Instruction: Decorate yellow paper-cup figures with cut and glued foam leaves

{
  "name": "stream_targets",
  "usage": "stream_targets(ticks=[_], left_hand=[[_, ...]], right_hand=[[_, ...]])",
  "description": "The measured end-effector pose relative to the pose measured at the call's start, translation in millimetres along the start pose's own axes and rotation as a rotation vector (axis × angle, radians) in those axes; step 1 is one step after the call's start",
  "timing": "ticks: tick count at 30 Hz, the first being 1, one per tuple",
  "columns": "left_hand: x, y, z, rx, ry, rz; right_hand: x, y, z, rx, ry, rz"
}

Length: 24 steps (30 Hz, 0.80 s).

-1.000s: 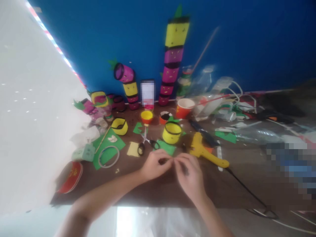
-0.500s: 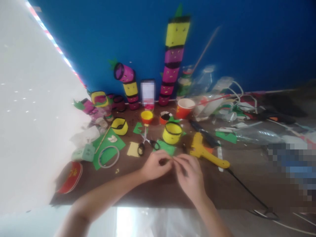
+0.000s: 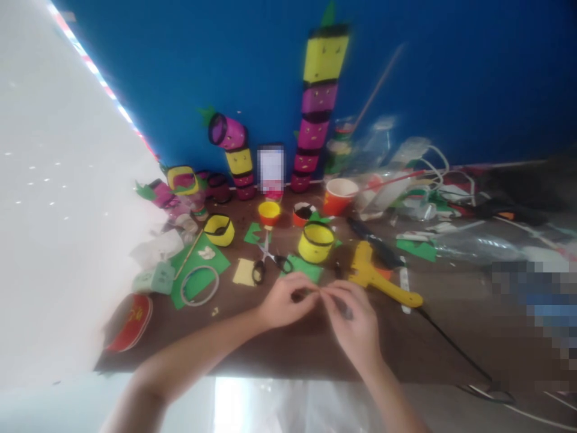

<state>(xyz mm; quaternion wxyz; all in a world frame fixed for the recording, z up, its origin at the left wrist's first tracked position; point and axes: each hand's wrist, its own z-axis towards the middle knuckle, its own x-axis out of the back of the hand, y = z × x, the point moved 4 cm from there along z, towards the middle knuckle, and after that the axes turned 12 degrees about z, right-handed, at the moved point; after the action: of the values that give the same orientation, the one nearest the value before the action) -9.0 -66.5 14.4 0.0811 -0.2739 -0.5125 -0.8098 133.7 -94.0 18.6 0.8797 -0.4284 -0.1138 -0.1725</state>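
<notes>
My left hand and my right hand meet fingertip to fingertip above the front of the brown table. Both are closed in a pinch; whatever lies between the fingers is too small to make out. Just beyond them a yellow ring with a black rim stands by a piece of green paper. Scissors with black handles lie half open past my left hand. To the right of my right hand rests a yellow hot glue gun with a black cord.
Tall purple and yellow stacked figures stand against the blue wall. A red paper cup and a second yellow ring are behind the scissors. Leftward lie a tape roll, a green sheet and a red oval piece. Plastic bottles clutter the right.
My right hand has shifted slightly to the right, with its fingertips still at those of my left hand. The things on the table stay in place.
</notes>
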Motion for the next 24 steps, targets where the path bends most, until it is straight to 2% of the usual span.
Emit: stream_targets(ticks=[7,15,19,24], left_hand=[[0.5,-1,0,0.018,0.007,-0.015],[0.0,-2,1,0.054,0.013,0.023],[2.1,0,1,0.039,0.052,0.063],[9.2,-1,1,-0.02,0.148,0.082]], right_hand=[[-1,-1,1,-0.013,-0.002,0.014],[-3,0,-1,0.045,-0.028,-0.039],[-4,-1,1,0.112,-0.098,-0.156],[-10,-6,21,0.118,-0.209,-0.201]])
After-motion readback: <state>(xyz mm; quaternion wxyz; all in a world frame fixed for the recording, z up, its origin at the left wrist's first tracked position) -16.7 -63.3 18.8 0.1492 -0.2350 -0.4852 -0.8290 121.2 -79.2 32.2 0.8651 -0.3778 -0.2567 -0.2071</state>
